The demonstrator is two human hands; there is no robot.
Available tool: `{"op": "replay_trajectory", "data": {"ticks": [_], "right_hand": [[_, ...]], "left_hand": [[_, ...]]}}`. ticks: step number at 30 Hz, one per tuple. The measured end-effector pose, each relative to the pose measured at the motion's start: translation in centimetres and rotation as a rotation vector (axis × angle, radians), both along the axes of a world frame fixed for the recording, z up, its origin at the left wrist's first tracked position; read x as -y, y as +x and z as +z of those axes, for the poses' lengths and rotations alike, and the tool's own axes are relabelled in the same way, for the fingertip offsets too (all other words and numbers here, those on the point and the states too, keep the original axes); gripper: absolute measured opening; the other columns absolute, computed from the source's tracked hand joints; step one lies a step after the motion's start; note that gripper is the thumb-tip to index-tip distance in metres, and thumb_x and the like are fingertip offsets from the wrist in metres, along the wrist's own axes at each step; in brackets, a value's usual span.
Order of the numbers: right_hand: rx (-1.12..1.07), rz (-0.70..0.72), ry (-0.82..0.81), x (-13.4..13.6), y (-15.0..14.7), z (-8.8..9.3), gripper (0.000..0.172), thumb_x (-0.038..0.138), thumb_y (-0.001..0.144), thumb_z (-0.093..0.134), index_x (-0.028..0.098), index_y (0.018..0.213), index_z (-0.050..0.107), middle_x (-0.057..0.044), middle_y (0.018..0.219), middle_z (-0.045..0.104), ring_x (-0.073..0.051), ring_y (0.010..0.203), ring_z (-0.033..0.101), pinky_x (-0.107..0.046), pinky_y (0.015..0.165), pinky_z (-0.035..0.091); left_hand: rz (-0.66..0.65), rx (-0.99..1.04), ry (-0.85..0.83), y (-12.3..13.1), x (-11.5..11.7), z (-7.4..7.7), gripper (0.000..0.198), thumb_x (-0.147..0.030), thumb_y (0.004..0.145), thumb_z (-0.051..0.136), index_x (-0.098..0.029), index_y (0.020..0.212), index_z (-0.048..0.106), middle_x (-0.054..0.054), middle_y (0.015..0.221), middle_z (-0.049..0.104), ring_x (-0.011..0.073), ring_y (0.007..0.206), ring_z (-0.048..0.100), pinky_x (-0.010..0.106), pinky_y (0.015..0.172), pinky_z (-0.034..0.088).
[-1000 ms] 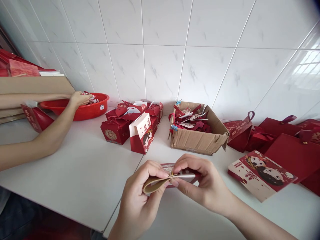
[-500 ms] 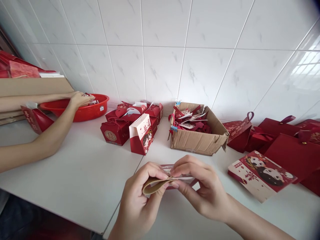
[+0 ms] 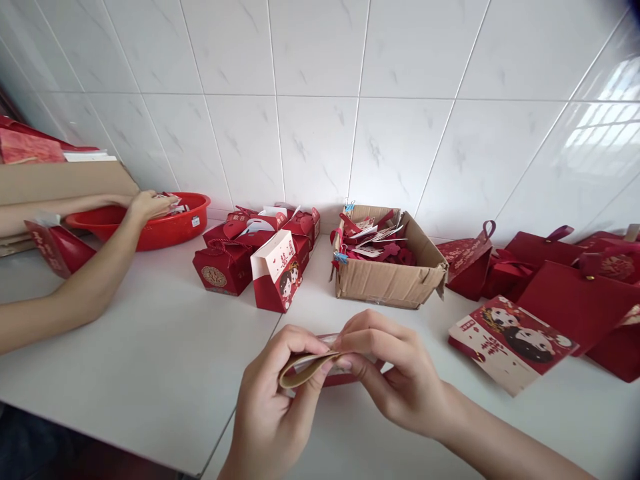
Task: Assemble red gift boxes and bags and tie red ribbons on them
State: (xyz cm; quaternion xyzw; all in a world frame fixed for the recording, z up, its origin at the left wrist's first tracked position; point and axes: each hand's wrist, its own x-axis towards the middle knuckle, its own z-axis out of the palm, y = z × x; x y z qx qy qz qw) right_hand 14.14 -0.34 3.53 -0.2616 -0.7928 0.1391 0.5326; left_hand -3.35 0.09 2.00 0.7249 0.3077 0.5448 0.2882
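Over the front of the table, my left hand (image 3: 280,393) and my right hand (image 3: 395,373) meet at the top of a paper gift box (image 3: 343,379). Fingers and thumbs of both hands pinch its upper edges together. On the left side the tan inner face of the card bows out into a loop. Red outer card shows below and behind my fingers; most of the box is hidden by my hands. Just beyond stands a cream-and-red gift box (image 3: 273,270) with a cartoon couple. To the right lies a flat-topped printed box (image 3: 513,340).
Behind my hands sits a cardboard box (image 3: 385,283) of tags and ribbons. Several red handled boxes (image 3: 223,270) stand left of it, red bags (image 3: 575,293) to the right. At far left, a co-worker's hands (image 3: 147,205) reach into a red basin (image 3: 175,233).
The whole view has shifted slightly, with the things on the table appearing a little further left. Both my hands keep their pinch on the gift box, fingertips slightly closer together.
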Motion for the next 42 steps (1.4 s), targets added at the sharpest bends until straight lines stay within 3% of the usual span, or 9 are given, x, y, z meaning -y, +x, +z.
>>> {"op": "replay_trajectory", "data": {"ticks": [13, 19, 26, 36, 39, 42], "right_hand": [[-0.066, 0.0, -0.074, -0.2, 0.2, 0.3, 0.016, 0.007, 0.088, 0.055, 0.018, 0.092, 0.066, -0.006, 0.078, 0.064, -0.013, 0.069, 0.06, -0.023, 0.06, 0.052], [-0.019, -0.02, -0.058, 0.0, 0.1, 0.6, 0.014, 0.009, 0.089, 0.055, 0.018, 0.093, 0.065, -0.005, 0.08, 0.067, -0.013, 0.071, 0.062, -0.024, 0.062, 0.052], [0.091, -0.097, 0.002, 0.5, 0.0, 0.6, 0.015, 0.008, 0.089, 0.052, 0.019, 0.097, 0.058, -0.005, 0.084, 0.067, -0.013, 0.072, 0.062, -0.023, 0.062, 0.052], [0.187, -0.054, 0.019, 1.6, -0.6, 0.6, 0.019, 0.007, 0.089, 0.05, 0.019, 0.104, 0.052, -0.007, 0.091, 0.066, -0.017, 0.081, 0.062, -0.029, 0.071, 0.053], [0.098, 0.014, -0.126, 1.7, -0.7, 0.4, 0.016, 0.012, 0.089, 0.055, 0.019, 0.103, 0.054, -0.007, 0.092, 0.066, -0.014, 0.076, 0.063, -0.021, 0.056, 0.052], [0.012, 0.054, -0.269, 1.7, -0.9, 0.1, 0.013, 0.014, 0.084, 0.06, 0.018, 0.096, 0.057, -0.007, 0.089, 0.066, -0.011, 0.066, 0.062, -0.015, 0.041, 0.042]], "left_hand": [[0.058, 0.075, -0.062, 0.8, 0.2, 0.2, 0.009, -0.015, 0.085, 0.064, -0.023, 0.089, 0.061, -0.001, 0.084, 0.069, 0.012, 0.071, 0.069, 0.016, 0.062, 0.055], [0.001, 0.14, -0.15, -0.1, 0.3, 0.6, 0.015, -0.018, 0.081, 0.068, -0.022, 0.094, 0.062, 0.002, 0.091, 0.069, 0.0156, 0.079, 0.07, 0.021, 0.069, 0.058], [0.047, 0.078, 0.08, -1.5, 0.1, 0.8, 0.02, -0.006, 0.081, 0.063, -0.024, 0.091, 0.067, 0.002, 0.091, 0.069, 0.0151, 0.09, 0.067, 0.02, 0.078, 0.056], [0.047, 0.012, 0.25, -2.0, 1.1, 1.7, 0.03, 0.003, 0.079, 0.06, -0.023, 0.094, 0.065, 0.001, 0.086, 0.069, 0.0159, 0.086, 0.065, 0.023, 0.073, 0.056], [0.053, 0.048, 0.257, -1.7, 1.5, 1.9, 0.03, 0.003, 0.078, 0.061, -0.023, 0.093, 0.065, 0.0, 0.085, 0.069, 0.0152, 0.084, 0.066, 0.022, 0.072, 0.056], [0.115, 0.146, 0.199, -0.9, 2.1, 1.9, 0.028, 0.001, 0.078, 0.061, -0.024, 0.09, 0.067, -0.001, 0.083, 0.07, 0.0129, 0.079, 0.066, 0.018, 0.068, 0.056]]}}
